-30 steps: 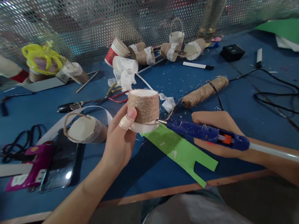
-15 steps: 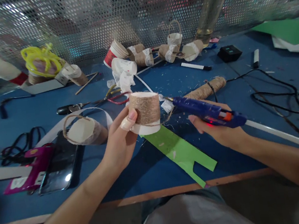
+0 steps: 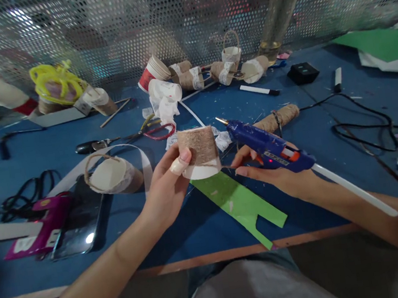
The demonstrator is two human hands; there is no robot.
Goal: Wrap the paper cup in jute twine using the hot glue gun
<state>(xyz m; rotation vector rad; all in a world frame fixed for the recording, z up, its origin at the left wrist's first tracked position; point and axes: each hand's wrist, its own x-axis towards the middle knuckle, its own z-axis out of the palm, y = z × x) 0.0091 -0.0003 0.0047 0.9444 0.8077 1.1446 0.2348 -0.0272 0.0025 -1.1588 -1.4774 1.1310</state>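
Observation:
My left hand (image 3: 166, 190) is closed around a small paper cup (image 3: 202, 146), its thumb on the near side. Brown jute twine covers most of the cup, leaving a white band bare along the lower edge. My right hand (image 3: 285, 176) carries a blue hot glue gun (image 3: 252, 139), whose metal tip points up and left, clear of the cup. A white glue stick (image 3: 354, 189) sticks out from the gun's back. The thumb and forefinger of that hand also pinch the loose twine (image 3: 228, 166) coming off the cup's lower right side.
A green cutout (image 3: 242, 197) lies below the cup. To the left are a twine-handled cup basket (image 3: 114, 175), a phone (image 3: 80, 223), a purple glue gun (image 3: 43, 223) and scissors (image 3: 160, 132). Twine-wrapped cups (image 3: 189, 78) and a bottle (image 3: 279, 16) stand along the mesh panel (image 3: 95, 26).
The glue gun's tip has moved up and away from the cup's rim. My right fingers have come in to the twine at the cup's lower side. The cup has shifted slightly right and down.

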